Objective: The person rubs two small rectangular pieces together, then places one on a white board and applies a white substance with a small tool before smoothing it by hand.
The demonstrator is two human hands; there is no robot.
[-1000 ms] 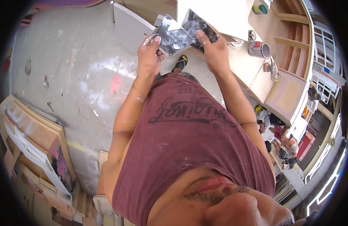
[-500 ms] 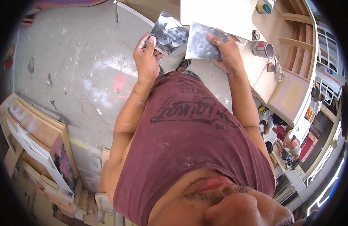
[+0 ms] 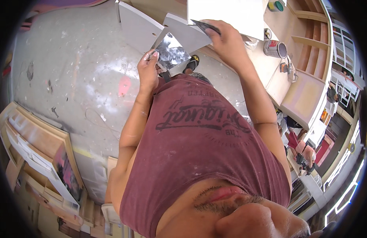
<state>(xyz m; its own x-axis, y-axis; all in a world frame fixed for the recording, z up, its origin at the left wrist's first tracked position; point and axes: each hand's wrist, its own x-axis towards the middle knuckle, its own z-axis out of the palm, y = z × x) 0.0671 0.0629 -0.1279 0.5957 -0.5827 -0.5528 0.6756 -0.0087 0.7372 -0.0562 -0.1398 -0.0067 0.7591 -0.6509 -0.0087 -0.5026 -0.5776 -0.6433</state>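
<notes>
My left hand [image 3: 147,67] grips a dark square putty plate [image 3: 172,52] smeared with white paste, its fingers closed on the left edge. Farther right, my right hand [image 3: 229,41] pinches a dark flat putty spreader [image 3: 206,27], now seen nearly edge-on. The spreader's tip lies over the near-left corner of a white panel [image 3: 231,12]; whether it touches cannot be told. Just beyond the plate stand two pale boards on edge, one board [image 3: 187,31] close to it and another board [image 3: 142,23] farther left.
On the wooden bench to the right are a paint-streaked can [image 3: 275,48], a green-marked tin [image 3: 275,6] and an orange-and-black tool [image 3: 284,67]. Wooden shelving [image 3: 310,39] rises behind them. Panels [image 3: 36,146] lean at the lower left on the stained floor [image 3: 80,71]. Another person [image 3: 306,154] is far right.
The spreader in my right hand has left the plate's side, turned edge-on and moved up to the white panel's corner. My left hand has lowered slightly with the plate.
</notes>
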